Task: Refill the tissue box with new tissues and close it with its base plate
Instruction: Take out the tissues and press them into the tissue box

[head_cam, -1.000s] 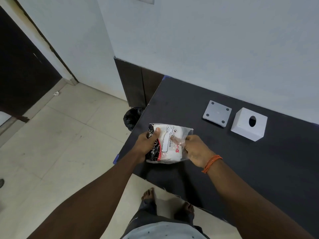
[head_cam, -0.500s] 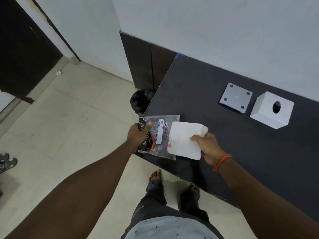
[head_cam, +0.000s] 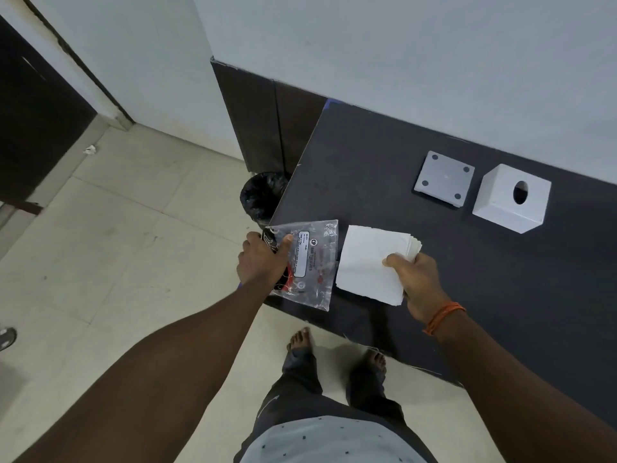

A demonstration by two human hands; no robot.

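Observation:
My right hand (head_cam: 417, 282) grips a stack of white tissues (head_cam: 369, 262) by its right edge, just above the near left part of the dark table (head_cam: 367, 162). My left hand (head_cam: 262, 260) holds the flat, clear plastic tissue wrapper (head_cam: 312, 269) at the table's left edge; the wrapper looks empty. A gap separates wrapper and tissues. The white tissue box (head_cam: 509, 198) stands farther back on the right, its oval hole facing up. Its grey base plate (head_cam: 444, 178), with round feet at the corners, lies just left of the box.
A bin with a black liner (head_cam: 262, 193) stands on the floor at the table's left edge, right behind the wrapper. A white wall runs along the table's far side. My bare feet (head_cam: 302, 339) stand at the table's near edge on pale floor tiles.
The tissue stack has come out of the wrapper: a second ago both hands held the full packet, now my right hand holds the tissues apart from the emptied wrapper in my left.

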